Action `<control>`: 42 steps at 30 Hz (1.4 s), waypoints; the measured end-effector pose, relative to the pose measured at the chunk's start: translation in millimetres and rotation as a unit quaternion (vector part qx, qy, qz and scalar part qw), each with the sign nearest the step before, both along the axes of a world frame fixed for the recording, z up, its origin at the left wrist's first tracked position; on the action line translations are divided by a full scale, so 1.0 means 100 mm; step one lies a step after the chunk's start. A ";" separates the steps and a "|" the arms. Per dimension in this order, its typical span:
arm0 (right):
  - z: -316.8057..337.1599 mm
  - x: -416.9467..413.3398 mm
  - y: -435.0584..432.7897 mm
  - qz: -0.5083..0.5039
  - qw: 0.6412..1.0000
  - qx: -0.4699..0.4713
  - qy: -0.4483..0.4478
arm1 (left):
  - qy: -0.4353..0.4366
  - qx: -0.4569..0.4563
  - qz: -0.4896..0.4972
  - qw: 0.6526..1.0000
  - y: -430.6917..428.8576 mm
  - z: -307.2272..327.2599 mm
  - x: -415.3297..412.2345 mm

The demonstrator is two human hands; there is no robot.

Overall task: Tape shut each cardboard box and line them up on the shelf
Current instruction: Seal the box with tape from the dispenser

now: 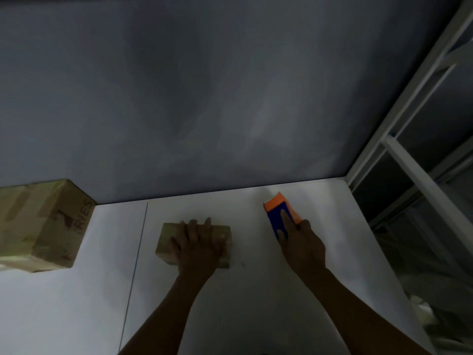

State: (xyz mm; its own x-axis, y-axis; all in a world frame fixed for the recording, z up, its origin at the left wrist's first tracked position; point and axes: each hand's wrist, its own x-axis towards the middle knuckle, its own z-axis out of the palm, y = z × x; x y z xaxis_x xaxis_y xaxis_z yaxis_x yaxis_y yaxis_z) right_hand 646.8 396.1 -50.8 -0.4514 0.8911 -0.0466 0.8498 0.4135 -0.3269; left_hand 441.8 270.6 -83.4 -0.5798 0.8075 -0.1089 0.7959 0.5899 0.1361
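- The small brown cardboard box point(167, 239) lies flat on the white shelf surface point(256, 303), near the middle of the view and a little forward of the grey back wall point(204, 98).
- The left hand point(197, 244) reaches in from the lower edge with the forearm extended and lies palm-down on top of this box.
- Left fingers point(193, 226): slightly apart, laid straight across the top face, tips at the far edge. The thumb lies toward the right end of the box. The hand hides most of the top face, so no tape or flap seam can be made out.
- The right hand point(304, 244) extends forward, well apart from the small box, and holds a blue and orange plastic tape dispenser point(277, 211).
- Right fingers: the index finger point(284, 219) lies stretched along the blue side; the remaining fingers wrap the near end and are hidden behind the hand. Whether the dispenser touches the surface cannot be determined.
- A larger brown cardboard box point(43, 226), covered with glossy tape strips and printed with letters ending "RIES", stands at the left against the wall. The frame edge cuts off its left part.
- A thin dark seam point(135, 265) runs across the surface between the two boxes.
- A white metal rack frame point(419, 175) stands at the right. The low light obscures its contents.
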 end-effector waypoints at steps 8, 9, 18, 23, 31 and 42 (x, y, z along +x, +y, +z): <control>-0.36 -0.08 0.08 0.087 0.986 0.001 -0.145 | 0.066 -0.042 -0.068 0.995 -0.11 0.10 -0.12; -0.37 -0.11 0.08 0.088 0.983 0.000 -0.163 | 0.063 -0.043 -0.064 0.995 -0.13 0.11 -0.12; -0.53 -0.15 0.04 0.072 0.993 -0.061 -0.069 | 0.074 0.006 -0.100 0.992 -0.19 0.05 -0.17; -0.40 -0.44 -0.35 0.055 0.968 -0.105 0.223 | 0.082 0.010 -0.105 0.991 -0.20 0.03 -0.18; -0.33 -0.74 -0.39 -0.172 0.781 -0.478 0.363 | 0.080 0.016 -0.103 0.991 -0.24 0.06 -0.13; -0.31 -0.65 -0.41 -0.266 0.539 -0.648 0.467 | 0.087 0.015 -0.106 0.990 -0.24 0.01 -0.15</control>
